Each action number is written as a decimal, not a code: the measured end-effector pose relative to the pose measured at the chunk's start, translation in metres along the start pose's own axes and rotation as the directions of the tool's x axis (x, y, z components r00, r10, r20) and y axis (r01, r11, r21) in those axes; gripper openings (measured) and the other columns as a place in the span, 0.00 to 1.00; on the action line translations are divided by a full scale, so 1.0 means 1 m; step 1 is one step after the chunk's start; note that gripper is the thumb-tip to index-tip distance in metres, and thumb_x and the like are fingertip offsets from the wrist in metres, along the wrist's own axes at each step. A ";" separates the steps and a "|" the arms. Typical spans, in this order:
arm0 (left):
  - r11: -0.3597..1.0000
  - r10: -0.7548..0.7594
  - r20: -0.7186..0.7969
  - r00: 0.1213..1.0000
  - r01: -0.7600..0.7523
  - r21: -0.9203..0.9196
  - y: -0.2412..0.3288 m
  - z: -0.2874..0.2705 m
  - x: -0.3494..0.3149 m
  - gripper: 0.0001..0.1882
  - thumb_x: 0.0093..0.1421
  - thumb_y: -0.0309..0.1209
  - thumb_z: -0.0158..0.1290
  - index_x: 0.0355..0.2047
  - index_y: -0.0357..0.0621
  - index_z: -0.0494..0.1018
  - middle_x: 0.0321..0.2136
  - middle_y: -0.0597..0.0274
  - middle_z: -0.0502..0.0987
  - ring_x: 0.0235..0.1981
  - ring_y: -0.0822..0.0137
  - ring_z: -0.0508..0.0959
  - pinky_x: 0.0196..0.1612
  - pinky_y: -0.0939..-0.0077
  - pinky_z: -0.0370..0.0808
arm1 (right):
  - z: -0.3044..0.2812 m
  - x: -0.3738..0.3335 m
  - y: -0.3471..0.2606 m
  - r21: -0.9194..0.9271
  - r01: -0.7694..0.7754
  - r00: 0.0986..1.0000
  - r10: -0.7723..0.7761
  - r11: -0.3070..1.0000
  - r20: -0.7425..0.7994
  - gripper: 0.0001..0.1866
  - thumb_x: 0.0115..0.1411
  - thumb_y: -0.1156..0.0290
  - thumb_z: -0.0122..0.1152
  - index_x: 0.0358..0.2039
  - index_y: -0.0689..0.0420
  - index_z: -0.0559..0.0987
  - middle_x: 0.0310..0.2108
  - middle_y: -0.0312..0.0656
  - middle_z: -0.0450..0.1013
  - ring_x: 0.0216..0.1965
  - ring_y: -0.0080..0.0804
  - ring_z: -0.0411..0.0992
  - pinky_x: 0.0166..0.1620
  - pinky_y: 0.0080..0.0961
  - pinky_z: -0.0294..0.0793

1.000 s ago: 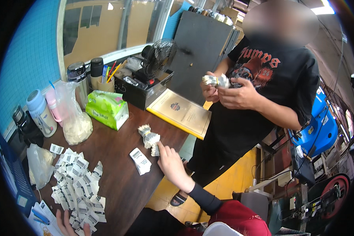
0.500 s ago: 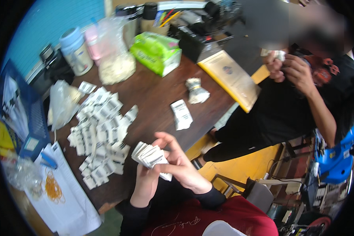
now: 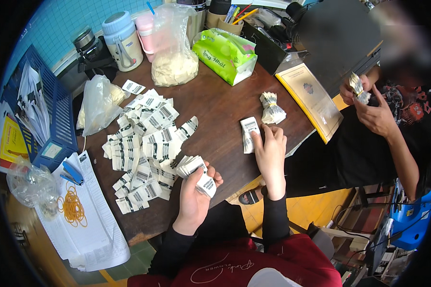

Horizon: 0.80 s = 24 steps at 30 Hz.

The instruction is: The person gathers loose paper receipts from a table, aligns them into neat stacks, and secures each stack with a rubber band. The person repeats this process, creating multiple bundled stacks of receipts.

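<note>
My left hand (image 3: 196, 198) is closed around a small stack of white printed fabric labels (image 3: 192, 168), fanned at its upper end, just right of the loose pile. My right hand (image 3: 271, 155) reaches to a second, flatter stack of labels (image 3: 248, 135) lying on the table. Its thumb is at that stack's right edge, and the fingers stretch out beside it, slightly apart. A bundle of labels (image 3: 272, 109), banded at the middle, lies just beyond the right hand. To the left spreads a large loose pile of the same labels (image 3: 146, 138).
At right a co-worker's hands (image 3: 371, 110) hold a banded bundle. Rubber bands (image 3: 73, 206) lie on papers (image 3: 93, 234) at left, near a blue stapler (image 3: 73, 173) and blue basket (image 3: 57, 143). Bags (image 3: 175, 69), a green tissue pack (image 3: 225, 55) and a flask (image 3: 122, 43) stand behind.
My right hand has left the stack held with the left hand and moved right to the flat stack on the table. The left hand keeps its stack. The view has shifted.
</note>
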<state>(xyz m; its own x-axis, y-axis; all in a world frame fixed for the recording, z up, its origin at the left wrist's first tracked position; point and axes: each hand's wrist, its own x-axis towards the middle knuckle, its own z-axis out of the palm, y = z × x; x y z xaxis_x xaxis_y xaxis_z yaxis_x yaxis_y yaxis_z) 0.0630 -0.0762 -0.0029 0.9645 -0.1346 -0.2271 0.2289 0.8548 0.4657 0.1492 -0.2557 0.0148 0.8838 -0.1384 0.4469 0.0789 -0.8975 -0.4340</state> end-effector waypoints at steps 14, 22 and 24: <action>0.998 0.035 -0.026 0.999 -0.034 0.052 -0.007 -0.002 -0.002 0.10 0.69 0.33 0.46 0.47 0.42 0.66 0.32 0.65 0.67 0.36 0.69 0.68 0.45 0.71 0.67 | -0.004 -0.010 -0.024 0.060 -0.027 0.955 0.008 0.998 0.298 0.15 0.52 0.69 0.65 0.39 0.63 0.78 0.37 0.51 0.75 0.43 0.49 0.71 0.48 0.40 0.69; 0.998 0.051 -0.009 0.999 -0.050 0.027 -0.009 -0.007 -0.002 0.10 0.69 0.32 0.46 0.47 0.41 0.66 0.32 0.66 0.67 0.36 0.70 0.67 0.46 0.70 0.67 | 0.000 -0.016 -0.026 0.061 -0.047 0.913 0.018 0.997 0.408 0.18 0.51 0.69 0.65 0.39 0.66 0.77 0.40 0.55 0.73 0.46 0.53 0.70 0.50 0.42 0.70; 0.998 0.061 -0.002 0.998 -0.061 0.033 -0.009 -0.007 -0.002 0.11 0.69 0.32 0.46 0.47 0.40 0.66 0.32 0.66 0.67 0.36 0.70 0.67 0.45 0.70 0.66 | 0.001 -0.017 -0.028 0.037 -0.008 0.924 -0.007 0.999 0.382 0.18 0.49 0.69 0.65 0.39 0.67 0.76 0.43 0.56 0.71 0.48 0.55 0.68 0.49 0.44 0.71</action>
<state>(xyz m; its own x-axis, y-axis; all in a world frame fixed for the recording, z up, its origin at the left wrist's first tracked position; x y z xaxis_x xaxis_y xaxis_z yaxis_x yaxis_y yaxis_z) 0.0583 -0.0801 -0.0125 0.9764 -0.0812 -0.2001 0.1741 0.8442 0.5070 0.1318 -0.2277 0.0188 0.9923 0.0381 0.1175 0.0889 -0.8804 -0.4658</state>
